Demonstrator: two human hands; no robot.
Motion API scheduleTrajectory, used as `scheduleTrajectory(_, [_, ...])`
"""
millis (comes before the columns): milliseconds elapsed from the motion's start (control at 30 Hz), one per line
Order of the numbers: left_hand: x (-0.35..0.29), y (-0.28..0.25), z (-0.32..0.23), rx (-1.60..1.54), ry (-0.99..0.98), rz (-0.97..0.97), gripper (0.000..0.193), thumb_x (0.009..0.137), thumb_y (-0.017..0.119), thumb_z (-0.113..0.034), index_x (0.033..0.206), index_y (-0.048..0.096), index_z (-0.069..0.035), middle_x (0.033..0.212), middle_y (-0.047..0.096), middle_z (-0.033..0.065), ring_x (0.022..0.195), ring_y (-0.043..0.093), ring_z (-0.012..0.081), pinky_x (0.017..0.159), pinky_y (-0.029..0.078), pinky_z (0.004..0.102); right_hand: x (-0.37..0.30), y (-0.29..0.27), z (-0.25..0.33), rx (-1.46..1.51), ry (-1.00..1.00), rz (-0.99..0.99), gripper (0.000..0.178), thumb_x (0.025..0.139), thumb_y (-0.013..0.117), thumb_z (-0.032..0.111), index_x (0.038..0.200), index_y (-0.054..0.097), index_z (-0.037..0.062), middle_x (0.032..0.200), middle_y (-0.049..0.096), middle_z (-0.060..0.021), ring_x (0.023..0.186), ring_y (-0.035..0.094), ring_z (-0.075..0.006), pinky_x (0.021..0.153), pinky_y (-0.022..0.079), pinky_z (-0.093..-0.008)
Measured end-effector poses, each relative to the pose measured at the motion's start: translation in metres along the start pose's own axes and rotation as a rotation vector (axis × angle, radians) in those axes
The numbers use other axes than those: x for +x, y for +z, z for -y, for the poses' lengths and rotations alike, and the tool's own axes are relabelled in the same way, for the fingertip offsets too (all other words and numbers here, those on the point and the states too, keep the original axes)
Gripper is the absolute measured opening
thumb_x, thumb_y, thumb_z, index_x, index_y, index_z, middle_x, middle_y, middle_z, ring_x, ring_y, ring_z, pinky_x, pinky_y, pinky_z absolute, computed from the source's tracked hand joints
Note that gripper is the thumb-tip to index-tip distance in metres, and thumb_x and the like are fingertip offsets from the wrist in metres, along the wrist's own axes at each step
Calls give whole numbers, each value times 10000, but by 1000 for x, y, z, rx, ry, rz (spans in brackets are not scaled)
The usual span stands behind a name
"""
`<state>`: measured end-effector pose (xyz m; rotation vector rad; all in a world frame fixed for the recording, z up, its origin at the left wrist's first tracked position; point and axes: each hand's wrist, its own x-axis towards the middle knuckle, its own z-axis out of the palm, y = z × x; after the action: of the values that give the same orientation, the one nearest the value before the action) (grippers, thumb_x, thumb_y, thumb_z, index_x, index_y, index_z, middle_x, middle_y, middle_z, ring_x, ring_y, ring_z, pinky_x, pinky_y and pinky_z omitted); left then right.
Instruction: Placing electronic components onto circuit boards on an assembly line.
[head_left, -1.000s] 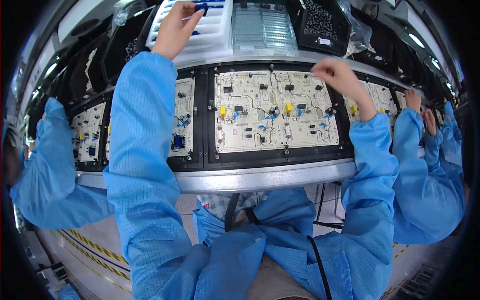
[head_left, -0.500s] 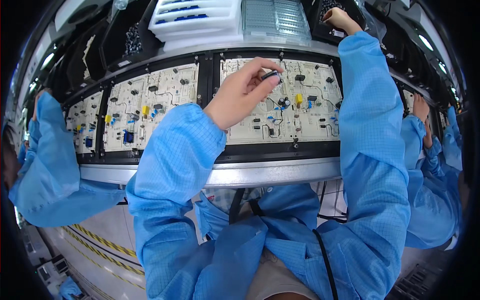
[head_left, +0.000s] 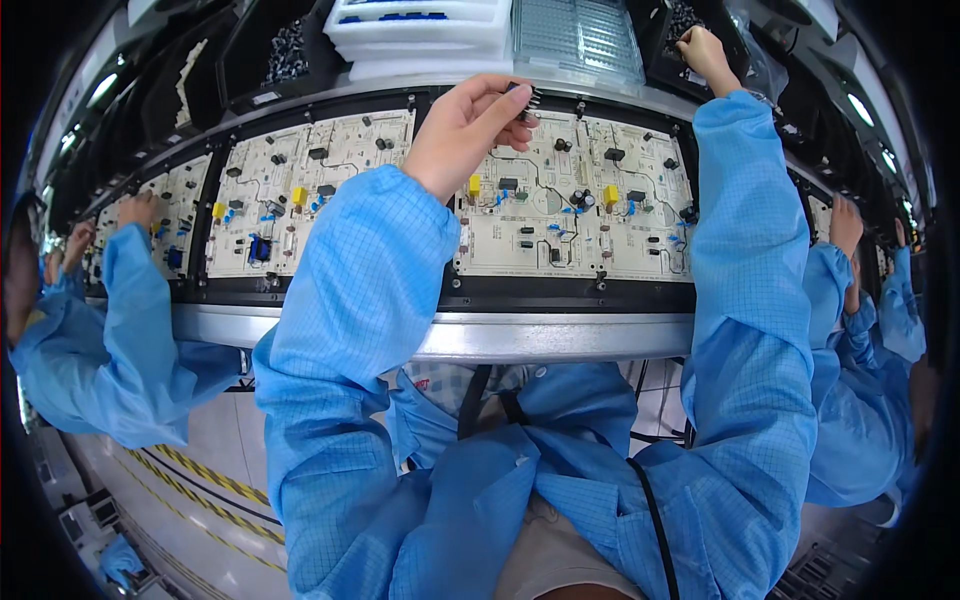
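My left hand (head_left: pixel 462 130) is raised over the far edge of a pale circuit board (head_left: pixel 510 255). Its thumb and fingers pinch small black capacitors (head_left: pixel 521 97) with thin metal leads sticking out to the right. The board stays below, untouched, and carries black, yellow and blue parts. At the back right, my right hand (head_left: pixel 708 58) reaches into a black bin (head_left: pixel 655 62) of small dark components (head_left: pixel 684 18). The fingers of that hand are drawn together, and what they hold, if anything, is too small to make out.
White foam trays (head_left: pixel 420 45) and a clear plastic tray (head_left: pixel 578 40) stand behind the boards. Another black bin (head_left: pixel 255 70) of parts is at the back left. A metal rail (head_left: pixel 560 338) runs along the front. Co-workers in blue sleeves (head_left: pixel 140 300) work at both sides.
My left hand has moved up and slightly left, turning the capacitors so their leads show. My right hand has shifted slightly right and down at the bin. The left co-worker's hand now reaches over a board.
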<state>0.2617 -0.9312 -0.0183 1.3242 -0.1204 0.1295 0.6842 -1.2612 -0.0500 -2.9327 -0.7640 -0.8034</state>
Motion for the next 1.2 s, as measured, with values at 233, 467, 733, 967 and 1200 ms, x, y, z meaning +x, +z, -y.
scheduleTrajectory(233, [2, -13, -3, -37, -47, -99, 375, 966, 548, -390, 904, 570, -21, 726, 561, 40, 643, 527, 109, 627, 482, 258, -25, -87, 55, 316, 23, -221, 205, 841, 681, 228, 981, 690, 79, 907, 708, -89, 817, 680, -184, 736, 513, -284])
scheduleTrajectory(467, [6, -28, -9, -294, -109, -20, 430, 974, 504, -444, 816, 483, -45, 653, 510, 32, 605, 486, 128, 563, 428, 284, -101, -191, 134, 753, -75, -128, 157, 883, 687, 170, 937, 667, 24, 794, 634, 35, 713, 528, -16, 656, 422, -163])
scheduleTrajectory(733, [5, -7, -9, -187, -105, -147, 495, 981, 436, -503, 837, 503, -34, 656, 524, 49, 614, 511, 141, 593, 465, 293, -154, -211, 171, 752, -69, -121, 142, 894, 677, 141, 892, 616, 12, 740, 553, 62, 685, 454, -2, 602, 348, -160])
scheduleTrajectory(967, [2, -16, -14, -40, -215, 12, 465, 967, 500, -477, 934, 525, -13, 642, 503, 30, 550, 475, 121, 557, 439, 272, -172, -156, 132, 973, 54, -105, 139, 891, 678, 145, 925, 642, 14, 738, 582, 49, 683, 480, -10, 609, 374, -164])
scheduleTrajectory(1200, [-2, 3, -17, 325, -40, 159, 341, 931, 613, -357, 1010, 531, -35, 686, 561, 35, 574, 516, 104, 577, 441, 252, -174, -133, 92, 769, 89, -173, 165, 896, 672, 209, 924, 655, 47, 706, 558, 56, 653, 464, -9, 578, 362, -178])
